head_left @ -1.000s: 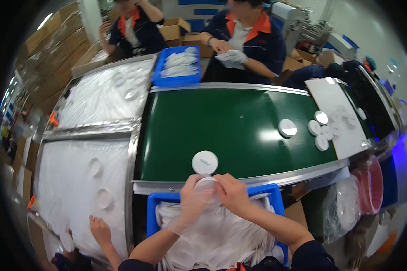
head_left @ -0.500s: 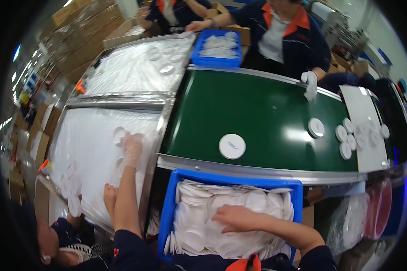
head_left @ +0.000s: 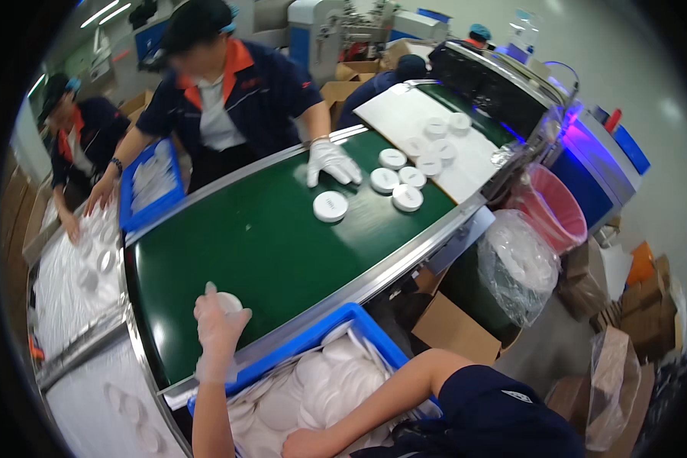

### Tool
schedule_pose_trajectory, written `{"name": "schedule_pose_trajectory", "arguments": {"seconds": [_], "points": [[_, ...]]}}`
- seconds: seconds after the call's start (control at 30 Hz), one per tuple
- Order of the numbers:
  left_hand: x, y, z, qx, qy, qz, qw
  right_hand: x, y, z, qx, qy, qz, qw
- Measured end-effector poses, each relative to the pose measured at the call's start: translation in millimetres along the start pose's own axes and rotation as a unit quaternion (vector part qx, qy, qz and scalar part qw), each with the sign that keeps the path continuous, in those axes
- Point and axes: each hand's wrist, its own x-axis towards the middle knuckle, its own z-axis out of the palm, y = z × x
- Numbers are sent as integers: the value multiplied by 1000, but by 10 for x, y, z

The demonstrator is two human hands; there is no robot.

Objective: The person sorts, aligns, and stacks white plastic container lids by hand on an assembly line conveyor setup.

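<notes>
My left hand [head_left: 220, 324], in a thin clear glove, is over the near left part of the green conveyor belt [head_left: 198, 263]. Its thumb and fingers are closed round the side of a white round lid [head_left: 229, 303]. Whether that lid touches the belt I cannot tell. My bare right hand [head_left: 307, 443] rests low among thin white discs [head_left: 336, 389] filling a blue bin [head_left: 370, 324] at the belt's near side. The lower picture edge hides its fingers. Further along the belt lies another white lid [head_left: 330, 206], close to a co-worker's white-gloved hand [head_left: 332, 162].
Several lids [head_left: 407, 198] gather by a white board [head_left: 404, 114] at the belt's right end. Metal-framed trays [head_left: 84, 347] with lids stand left. Across the belt are two co-workers and another blue bin [head_left: 177, 179]. A pink bin [head_left: 549, 210] and cartons [head_left: 456, 330] stand right.
My view has swung to the right. My left hand has gone from the left tray to over the belt, with a lid in it. My right hand stays in the disc bin.
</notes>
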Motion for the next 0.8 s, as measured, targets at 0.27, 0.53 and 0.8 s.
{"name": "schedule_pose_trajectory", "arguments": {"seconds": [0.27,0.53,0.8], "points": [[-753,216,-573,-764,-87,-126,627,-140,451,-840,213,107,99,966],[-931,169,-673,-838,-120,-157,508,-497,830,-1283,190,179,259,930],[-1183,96,-723,-658,-337,81,669,-582,873,-1375,270,241,254,897]]}}
